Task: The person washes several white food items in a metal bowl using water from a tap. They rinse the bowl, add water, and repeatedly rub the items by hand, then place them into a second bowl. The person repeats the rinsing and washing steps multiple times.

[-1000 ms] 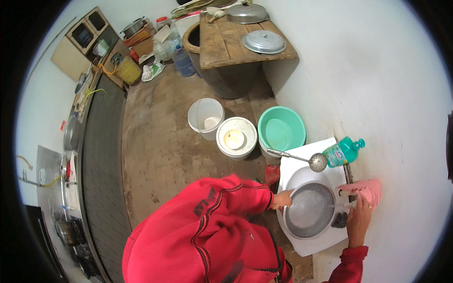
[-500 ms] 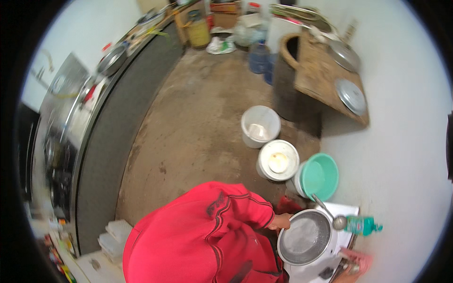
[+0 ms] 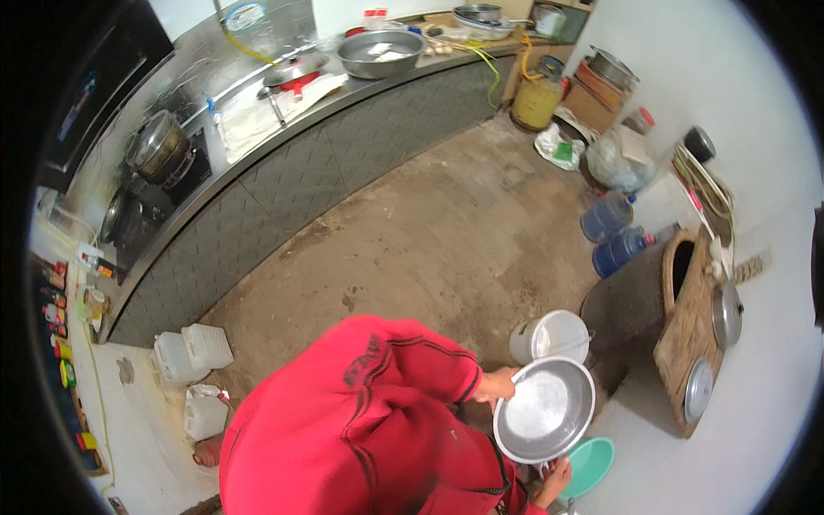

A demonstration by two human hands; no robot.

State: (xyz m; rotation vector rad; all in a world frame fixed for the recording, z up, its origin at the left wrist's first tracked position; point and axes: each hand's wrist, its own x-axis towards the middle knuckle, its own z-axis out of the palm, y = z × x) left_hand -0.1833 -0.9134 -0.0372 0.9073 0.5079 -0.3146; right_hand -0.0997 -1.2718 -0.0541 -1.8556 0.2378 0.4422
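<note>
A round grey metal basin point(image 3: 546, 412) is held up between my two hands, in front of the white bucket and over part of the green basin. My left hand point(image 3: 495, 386) is closed on its left rim, the thumb near the inner wall. At the near right edge, my right hand point(image 3: 554, 482) grips the rim from outside, its fingers partly hidden under the basin. The bottom of the basin looks bright and pale; whether water lies in it I cannot tell. Red sleeves point(image 3: 429, 365) cover both my arms.
A white bucket point(image 3: 562, 333) and a green basin point(image 3: 592, 463) stand by my hands. Beyond them is a large dark vat point(image 3: 627, 287) with a wooden board point(image 3: 678, 352) bearing lids. Along the far left runs a counter point(image 3: 283, 163) with a stove pot point(image 3: 159, 148) and another metal basin point(image 3: 380, 64).
My view has turned left toward the counter. The metal basin has left the white sink and is lifted away. My right hand, earlier a blur at the sink's right, now grips its rim.
</note>
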